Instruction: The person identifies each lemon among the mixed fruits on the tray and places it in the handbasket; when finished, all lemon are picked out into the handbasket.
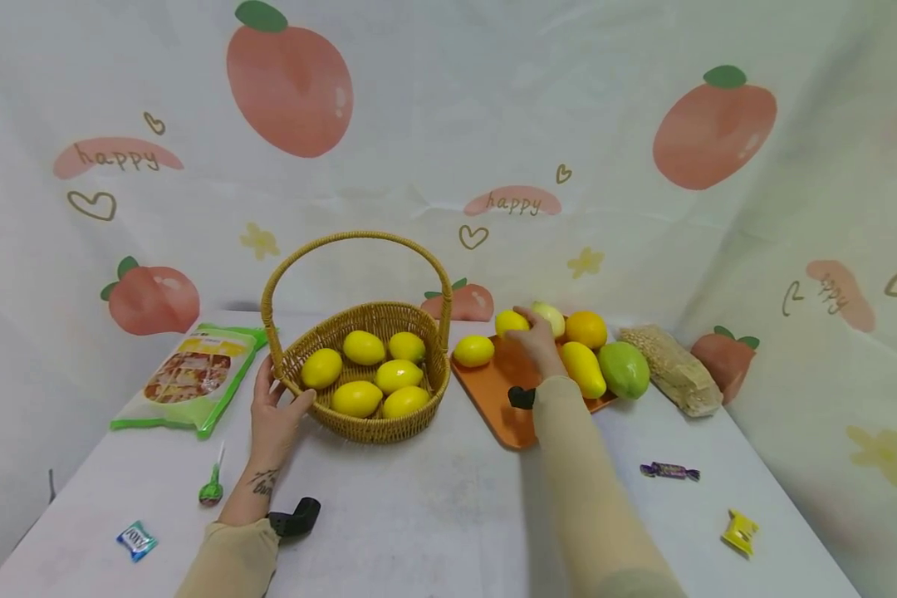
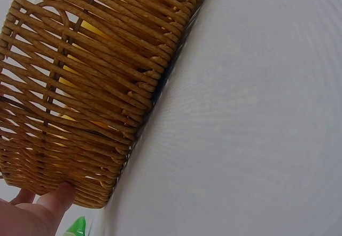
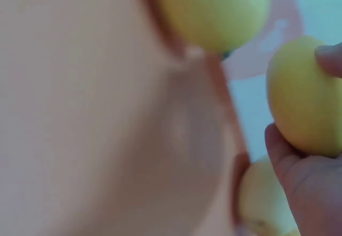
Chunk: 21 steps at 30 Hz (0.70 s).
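A wicker basket (image 1: 433,390) with a tall arched handle stands left of centre with several lemons (image 1: 362,347) inside. My left hand (image 1: 275,415) holds the basket's left side from outside; the left wrist view shows fingertips right at the woven wall (image 2: 80,113). Over the back of an orange tray (image 1: 501,390), my right hand (image 1: 534,340) grips a lemon (image 3: 302,97) between thumb and fingers, above the tray surface in the right wrist view. Another lemon (image 1: 473,350) lies at the tray's left corner.
Right on the tray are a yellow mango (image 1: 583,371), a green fruit (image 1: 624,370), an orange (image 1: 585,330) and a pale fruit (image 1: 549,318). A grain bag (image 1: 673,370) lies beyond. At left are a green-edged packet (image 1: 194,374) and a lollipop (image 1: 211,490). Wrapped candies (image 1: 740,531) lie nearer.
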Each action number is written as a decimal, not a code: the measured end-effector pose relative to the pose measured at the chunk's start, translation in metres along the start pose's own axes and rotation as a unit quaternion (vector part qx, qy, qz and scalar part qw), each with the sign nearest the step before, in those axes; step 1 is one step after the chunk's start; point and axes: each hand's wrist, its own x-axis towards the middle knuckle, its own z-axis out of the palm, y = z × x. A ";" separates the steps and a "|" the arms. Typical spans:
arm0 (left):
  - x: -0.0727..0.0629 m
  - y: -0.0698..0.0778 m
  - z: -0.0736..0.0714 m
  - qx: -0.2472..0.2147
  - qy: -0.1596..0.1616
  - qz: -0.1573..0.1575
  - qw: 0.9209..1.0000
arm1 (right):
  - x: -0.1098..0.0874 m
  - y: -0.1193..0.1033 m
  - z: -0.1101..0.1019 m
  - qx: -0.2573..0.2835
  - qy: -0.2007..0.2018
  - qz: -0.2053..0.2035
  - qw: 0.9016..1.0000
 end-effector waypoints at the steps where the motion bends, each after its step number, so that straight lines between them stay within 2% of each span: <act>1: 0.000 0.000 0.000 0.001 0.000 0.002 1.000 | 0.000 -0.004 -0.001 0.018 -0.002 -0.009 1.000; 7: -0.002 0.000 0.001 0.007 -0.004 -0.005 1.000 | -0.008 -0.031 -0.005 0.099 -0.036 -0.057 0.993; 12: -0.002 0.000 0.002 0.000 -0.003 -0.006 1.000 | -0.026 -0.048 -0.004 0.105 -0.082 -0.087 0.987; 21: -0.001 0.002 0.000 0.001 -0.006 -0.008 1.000 | -0.074 -0.056 0.011 0.147 -0.180 -0.148 0.961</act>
